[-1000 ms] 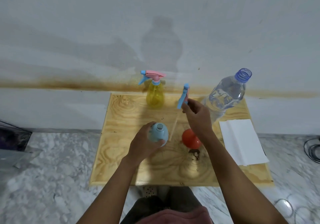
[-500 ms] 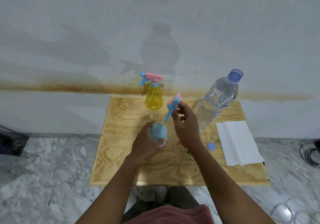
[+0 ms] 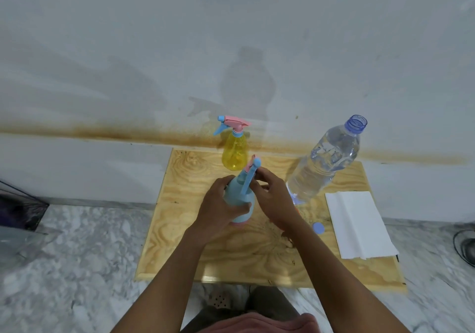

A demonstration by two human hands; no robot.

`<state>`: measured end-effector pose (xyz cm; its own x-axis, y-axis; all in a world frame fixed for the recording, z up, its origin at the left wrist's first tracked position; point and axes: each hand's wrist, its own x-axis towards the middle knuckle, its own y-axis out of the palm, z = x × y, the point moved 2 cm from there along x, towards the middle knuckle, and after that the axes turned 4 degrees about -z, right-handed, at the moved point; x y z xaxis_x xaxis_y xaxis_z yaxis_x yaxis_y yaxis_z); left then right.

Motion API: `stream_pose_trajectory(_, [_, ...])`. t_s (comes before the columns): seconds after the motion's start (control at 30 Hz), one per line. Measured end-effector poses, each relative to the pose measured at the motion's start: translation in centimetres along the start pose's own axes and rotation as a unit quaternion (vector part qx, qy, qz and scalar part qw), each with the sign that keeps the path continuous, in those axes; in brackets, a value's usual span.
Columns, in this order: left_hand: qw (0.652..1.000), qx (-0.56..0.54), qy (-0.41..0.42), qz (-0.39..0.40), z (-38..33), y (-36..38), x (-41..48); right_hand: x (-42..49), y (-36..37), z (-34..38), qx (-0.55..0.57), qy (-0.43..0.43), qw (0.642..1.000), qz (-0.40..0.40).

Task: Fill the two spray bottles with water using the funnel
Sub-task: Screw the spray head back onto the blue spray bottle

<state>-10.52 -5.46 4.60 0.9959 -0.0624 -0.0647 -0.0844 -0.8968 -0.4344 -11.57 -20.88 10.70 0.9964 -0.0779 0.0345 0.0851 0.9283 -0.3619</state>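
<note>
Lowered since a second ago onto neck of pale-blue plastic spray bottle (image 3: 240, 205): pink-and-blue trigger head (image 3: 251, 174), long axis leaning away, pinched by fingers of right hand (image 3: 273, 200); left hand (image 3: 218, 210) fingers clamped round bottle body.

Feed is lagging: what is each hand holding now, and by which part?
The left hand grips the pale blue plastic spray bottle round its body. The right hand pinches the pink-and-blue trigger head low down, at the bottle's neck.

Grainy plywood board (image 3: 185, 242), glossy clear plastic water bottle (image 3: 323, 163), matt white paper (image 3: 357, 224)
</note>
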Motion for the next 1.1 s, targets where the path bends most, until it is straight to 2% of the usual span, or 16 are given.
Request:
stream_pose_trajectory(0.17, [0.999, -0.028, 0.044, 0.002, -2.3, -1.8, 0.2, 0.9, -0.7, 2.4, 0.015, -0.054, 0.998, 0.021])
stream_pose_trajectory(0.37, [0.995, -0.07, 0.071, 0.017, -5.2, -3.4, 0.2, 2.0, -1.7, 5.1, 0.029, -0.078, 0.996, 0.04])
stream_pose_trajectory(0.53, [0.992, -0.107, 0.05, 0.043, -7.2, -4.6, 0.5, 2.9, -2.1, 6.1, 0.019, -0.061, 0.998, 0.027])
stream_pose_trajectory(0.67, [0.993, -0.112, 0.018, 0.031, -7.9, -5.1, 0.5, 3.2, -1.9, 6.8, 0.05, -0.039, 0.998, 0.002])
stream_pose_trajectory(0.77, [0.993, -0.111, 0.029, 0.023, -8.7, -5.4, 0.5, 3.0, -1.9, 7.6, 0.053, -0.041, 0.997, 0.032])
stream_pose_trajectory(0.87, [0.992, -0.114, 0.045, 0.01, -9.5, -5.8, 0.3, 3.0, -2.0, 8.0, 0.104, -0.044, 0.992, 0.053])
stream_pose_trajectory(1.1, [0.988, -0.142, 0.054, -0.007, -10.4, -6.0, -0.2, 2.2, -0.6, 8.2, 0.167, -0.023, 0.985, -0.034])
